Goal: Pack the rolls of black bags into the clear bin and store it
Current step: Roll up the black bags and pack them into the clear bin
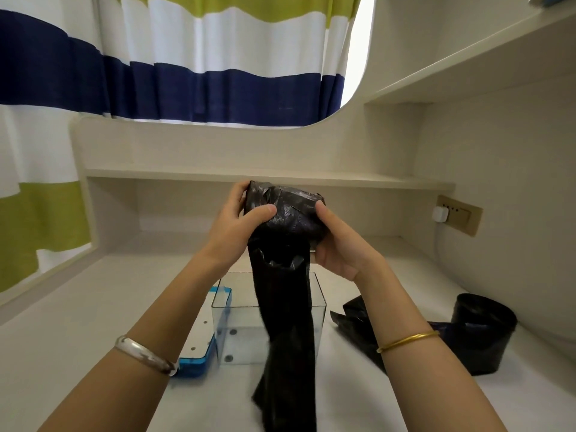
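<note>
A roll of black bags (286, 213) is held up above the desk, its loose tail hanging down in front of the clear bin (240, 325). My left hand (240, 226) grips the roll's left side, thumb on its front. My right hand (336, 244) grips its right side, thumb on top. The bin stands upright on the desk below the hands and looks empty. A second roll of black bags (483, 319) lies on the desk to the right, partly unrolled with a strip trailing left.
A white lid with a blue rim (202, 338) lies flat against the bin's left side. A low shelf (268, 176) runs along the back. A wall socket with a white plug (455, 213) is at the right. A striped curtain (187, 57) hangs behind.
</note>
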A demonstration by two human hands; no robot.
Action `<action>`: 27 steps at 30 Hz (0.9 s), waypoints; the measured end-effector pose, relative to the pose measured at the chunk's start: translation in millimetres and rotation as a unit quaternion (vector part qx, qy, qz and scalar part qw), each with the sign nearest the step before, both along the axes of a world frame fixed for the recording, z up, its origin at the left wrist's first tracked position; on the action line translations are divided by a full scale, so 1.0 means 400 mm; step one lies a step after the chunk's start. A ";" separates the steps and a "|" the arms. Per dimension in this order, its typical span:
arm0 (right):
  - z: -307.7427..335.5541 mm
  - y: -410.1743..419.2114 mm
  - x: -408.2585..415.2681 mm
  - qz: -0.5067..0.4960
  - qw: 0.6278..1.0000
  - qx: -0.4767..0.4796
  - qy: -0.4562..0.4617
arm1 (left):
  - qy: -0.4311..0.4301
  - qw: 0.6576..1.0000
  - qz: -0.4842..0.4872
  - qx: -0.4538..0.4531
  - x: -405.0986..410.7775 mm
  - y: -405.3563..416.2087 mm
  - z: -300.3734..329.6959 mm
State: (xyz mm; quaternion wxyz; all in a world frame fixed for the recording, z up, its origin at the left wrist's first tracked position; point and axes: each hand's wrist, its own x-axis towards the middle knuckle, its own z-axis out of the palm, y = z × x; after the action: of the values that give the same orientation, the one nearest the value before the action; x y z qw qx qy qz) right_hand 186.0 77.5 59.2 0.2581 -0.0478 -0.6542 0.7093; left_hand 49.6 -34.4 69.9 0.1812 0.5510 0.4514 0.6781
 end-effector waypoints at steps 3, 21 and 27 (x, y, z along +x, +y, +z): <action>0.010 -0.007 0.004 -0.001 1.000 -0.001 -0.016 | 0.022 0.998 0.008 0.050 0.000 -0.002 -0.016; -0.002 -0.010 -0.011 -0.057 0.998 0.019 0.025 | -0.105 0.989 -0.077 -0.063 0.003 0.024 -0.062; -0.020 -0.001 -0.014 -0.065 0.994 0.087 -0.035 | -0.084 0.996 0.013 0.017 0.010 0.017 -0.022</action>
State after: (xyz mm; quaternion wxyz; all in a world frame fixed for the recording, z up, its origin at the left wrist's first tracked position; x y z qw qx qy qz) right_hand 180.6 77.1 51.0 0.2838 -0.0917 -0.7175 0.6295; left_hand 53.4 -27.6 61.2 0.2002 0.4887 0.4305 0.7319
